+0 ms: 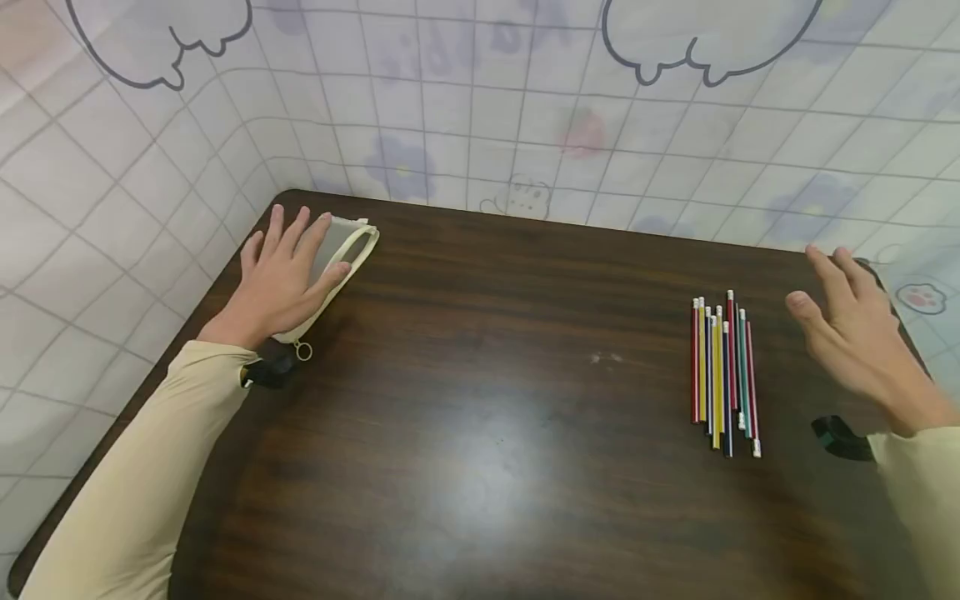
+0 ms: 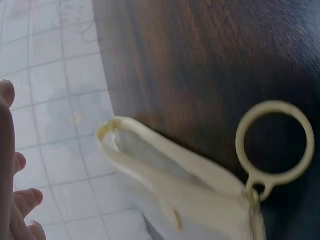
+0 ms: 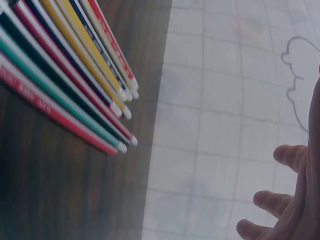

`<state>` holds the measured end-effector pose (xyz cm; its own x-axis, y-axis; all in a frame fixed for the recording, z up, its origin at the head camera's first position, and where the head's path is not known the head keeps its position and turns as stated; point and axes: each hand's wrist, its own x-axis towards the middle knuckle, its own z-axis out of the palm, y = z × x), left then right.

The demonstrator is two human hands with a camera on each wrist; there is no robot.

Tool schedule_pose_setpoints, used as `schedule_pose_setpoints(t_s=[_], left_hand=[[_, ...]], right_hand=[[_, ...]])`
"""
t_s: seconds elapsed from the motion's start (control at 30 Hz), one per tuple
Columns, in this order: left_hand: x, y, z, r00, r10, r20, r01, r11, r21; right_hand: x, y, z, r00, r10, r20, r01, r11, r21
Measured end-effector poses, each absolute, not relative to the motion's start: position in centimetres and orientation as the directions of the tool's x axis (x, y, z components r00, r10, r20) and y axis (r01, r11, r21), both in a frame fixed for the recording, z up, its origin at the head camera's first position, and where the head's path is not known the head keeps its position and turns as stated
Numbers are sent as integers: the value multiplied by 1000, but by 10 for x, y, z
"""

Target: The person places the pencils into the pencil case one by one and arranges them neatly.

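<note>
A cream pencil case point(image 1: 335, 237) with a clear panel lies at the table's far left, its zipper side gaping; its ring pull point(image 2: 274, 177) shows in the left wrist view. Over the case is my left hand point(image 1: 283, 279), fingers spread and straight; whether it touches the case I cannot tell. Several pencils point(image 1: 723, 375) in red, yellow, navy and green lie side by side on the right of the table, mostly with white eraser ends pointing away from me. To their right, my right hand point(image 1: 855, 333) is held apart from them with fingers extended and nothing in it.
The dark wooden table point(image 1: 495, 333) has rounded corners. A white grid-patterned curtain point(image 1: 465, 108) with cartoon prints hangs close along the back and left edges. Small pale marks point(image 1: 606, 358) show on the tabletop left of the pencils.
</note>
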<state>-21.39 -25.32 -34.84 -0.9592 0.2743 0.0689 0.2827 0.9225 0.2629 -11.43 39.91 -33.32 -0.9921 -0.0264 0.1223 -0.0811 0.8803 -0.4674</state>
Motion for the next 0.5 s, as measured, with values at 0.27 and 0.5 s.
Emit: schedule_pose_setpoints(t_s=[0.27,0.5], left_hand=[[-230,-230,-359,-950,306,62,312,917,248],[-228,-227,-363,-948,313,57,317,916,247]], right_hand=[[-114,388,-343,-996,-10,89,-55,848,-527],[-125,361,-347,-998,11,54,-19,848,-530]])
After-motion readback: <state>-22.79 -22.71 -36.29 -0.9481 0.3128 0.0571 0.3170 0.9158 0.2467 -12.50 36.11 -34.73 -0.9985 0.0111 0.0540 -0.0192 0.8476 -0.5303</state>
